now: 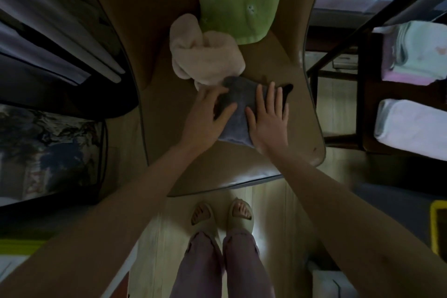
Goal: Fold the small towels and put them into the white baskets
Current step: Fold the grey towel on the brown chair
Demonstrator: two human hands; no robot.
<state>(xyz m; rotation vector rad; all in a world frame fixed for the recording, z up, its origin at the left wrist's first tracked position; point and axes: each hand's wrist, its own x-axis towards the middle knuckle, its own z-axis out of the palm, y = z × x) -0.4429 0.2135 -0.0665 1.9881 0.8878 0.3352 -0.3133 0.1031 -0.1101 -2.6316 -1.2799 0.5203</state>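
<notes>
Table: the long brown wooden table (169,143) runs from 6 o'clock up to 12 o'clock, and I stand at its near end.
Green towel: a large green terry towel with small flower marks (242,0) lies unfolded at 12 o'clock.
White baskets: two white baskets, the farther one (411,53) already holding pale folded cloths, the nearer one (411,128) holding something white, sit off the table at 3 o'clock, well apart from my hands.
Cream towel: a crumpled cream fleece towel (205,55) lies just beyond my work, its near edge touching the grey piece at about 11 o'clock.
Grey towel: the small grey-blue terry towel (238,113), partly folded into a compact block, lies flat on the table at the centre, under both my hands.
Left hand: my left hand (205,116) lies on the towel's 9 o'clock side, fingers spread and fairly straight, pressing and gripping nothing.
Right hand: my right hand (268,118) lies flat on the 3 o'clock side, fingers straight, palm down, also holding nothing.
Step, as I judge it: smoothing a fold before lifting.
Risk 1: since neither hand pinches the layers, lifting from here could let the fold spring open.
Risk 2: the touching cream towel could snag and drag along.
Risk 3: the carry to 3 o'clock crosses open floor, so a loose hold could drop the bundle.
</notes>
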